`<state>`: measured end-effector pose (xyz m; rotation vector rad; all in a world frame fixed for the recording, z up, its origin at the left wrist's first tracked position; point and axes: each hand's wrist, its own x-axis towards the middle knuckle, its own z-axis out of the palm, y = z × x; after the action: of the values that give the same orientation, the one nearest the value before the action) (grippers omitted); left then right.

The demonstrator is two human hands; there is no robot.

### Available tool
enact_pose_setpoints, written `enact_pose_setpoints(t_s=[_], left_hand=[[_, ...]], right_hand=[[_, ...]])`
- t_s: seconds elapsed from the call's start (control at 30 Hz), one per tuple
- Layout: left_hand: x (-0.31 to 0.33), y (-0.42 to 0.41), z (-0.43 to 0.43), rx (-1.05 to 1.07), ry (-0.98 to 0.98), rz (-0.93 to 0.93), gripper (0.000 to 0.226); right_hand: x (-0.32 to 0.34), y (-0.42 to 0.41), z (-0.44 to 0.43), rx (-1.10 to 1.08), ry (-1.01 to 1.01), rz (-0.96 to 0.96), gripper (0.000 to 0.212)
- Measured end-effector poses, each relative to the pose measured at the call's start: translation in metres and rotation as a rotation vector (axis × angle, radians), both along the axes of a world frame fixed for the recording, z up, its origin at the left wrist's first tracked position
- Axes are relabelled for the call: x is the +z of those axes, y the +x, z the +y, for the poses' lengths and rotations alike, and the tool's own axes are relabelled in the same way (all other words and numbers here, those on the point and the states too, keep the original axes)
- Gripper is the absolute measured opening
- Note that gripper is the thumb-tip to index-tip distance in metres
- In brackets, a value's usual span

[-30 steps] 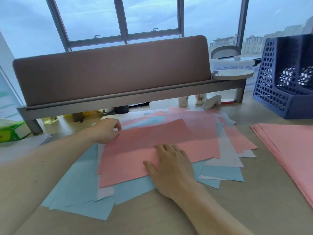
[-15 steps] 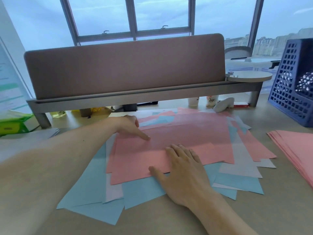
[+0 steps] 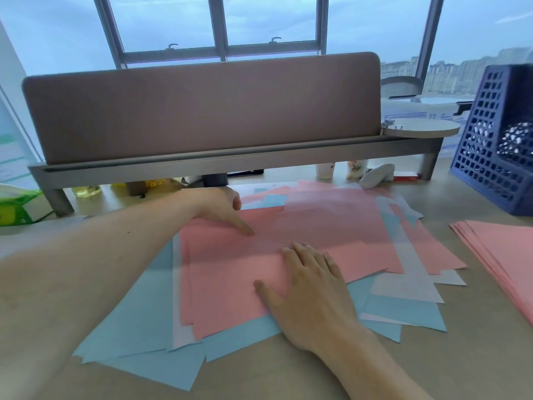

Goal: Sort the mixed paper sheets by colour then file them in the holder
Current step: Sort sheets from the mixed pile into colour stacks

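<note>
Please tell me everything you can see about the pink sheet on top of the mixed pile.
The top pink sheet is thin plain paper, lying flat and slightly askew on the mixed pile of blue, white and pink sheets. The right hand lies flat on its near right part; the left hand touches its far edge with a fingertip.

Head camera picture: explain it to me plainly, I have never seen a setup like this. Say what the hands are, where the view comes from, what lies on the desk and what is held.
There is no machine here. A person wears one wide-angle camera on the head, looking forward and down, so the arms reach in from the bottom. The left hand rests on the far-left part of a mixed pile of pink, blue and white sheets, one finger pointing onto the top pink sheet. The right hand lies flat on that same sheet. Nothing is lifted or gripped. To the right lies a sorted pink stack, and behind it stands the dark blue holder. A padded divider stands behind the pile.
</note>
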<state>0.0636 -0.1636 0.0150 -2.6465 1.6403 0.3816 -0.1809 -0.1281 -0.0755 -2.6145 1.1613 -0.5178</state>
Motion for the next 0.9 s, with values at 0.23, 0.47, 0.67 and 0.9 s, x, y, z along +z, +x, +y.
enact_pose_setpoints(t_s=[0.23,0.47,0.67,0.9], left_hand=[[0.007,0.013,0.047,0.023,0.031,0.282,0.044],[-0.011,0.019,0.120,0.121,-0.187,0.701,0.020],[-0.054,0.005,0.171,0.222,-0.520,0.874,0.020],[-0.054,0.003,0.195,0.139,-0.671,1.027,0.023]], right_hand=[[0.006,-0.001,0.001,-0.009,0.023,-0.068,0.069],[0.013,-0.030,-0.034,-0.255,0.072,-0.068,0.072],[0.010,-0.026,-0.028,-0.199,-0.028,0.002,0.066],[0.029,-0.018,-0.040,-0.247,0.282,-0.511,0.062]])
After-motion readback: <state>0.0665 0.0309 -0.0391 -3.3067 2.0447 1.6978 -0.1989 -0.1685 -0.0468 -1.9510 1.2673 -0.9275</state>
